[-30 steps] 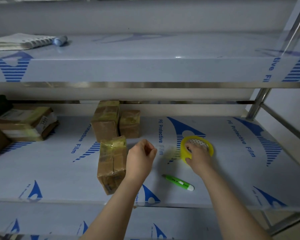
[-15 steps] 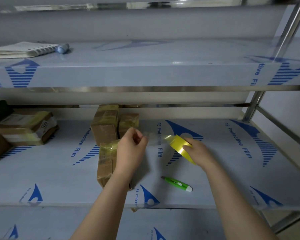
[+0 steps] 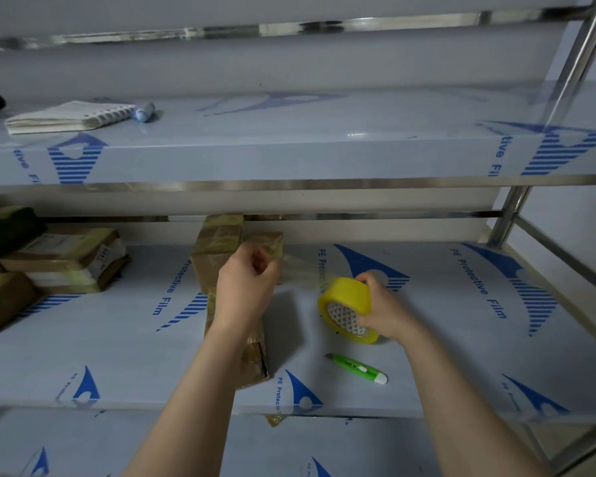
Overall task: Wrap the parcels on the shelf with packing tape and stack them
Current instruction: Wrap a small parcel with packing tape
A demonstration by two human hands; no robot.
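Observation:
My right hand point(image 3: 384, 309) grips a yellow roll of packing tape point(image 3: 346, 309), lifted off the middle shelf point(image 3: 444, 339). A clear strip of tape point(image 3: 303, 270) runs from the roll to my left hand point(image 3: 246, 287), which pinches its free end. Under my left hand and forearm lies a brown parcel point(image 3: 252, 359), partly hidden. Two more brown taped parcels point(image 3: 217, 246) stand behind it against the shelf's back. A stack of taped parcels point(image 3: 66, 259) sits at the far left of the same shelf.
A green utility knife point(image 3: 356, 368) lies on the shelf below the roll. The upper shelf holds a spiral notebook point(image 3: 69, 117) and a blue marker point(image 3: 144, 111). A steel upright point(image 3: 510, 218) stands at the right rear. A lower shelf point(image 3: 324, 445) shows beneath.
My right hand lifted the tape roll off the shelf and turned it on edge. My left hand drew the tape's end leftward, and the strip between both hands has grown longer.

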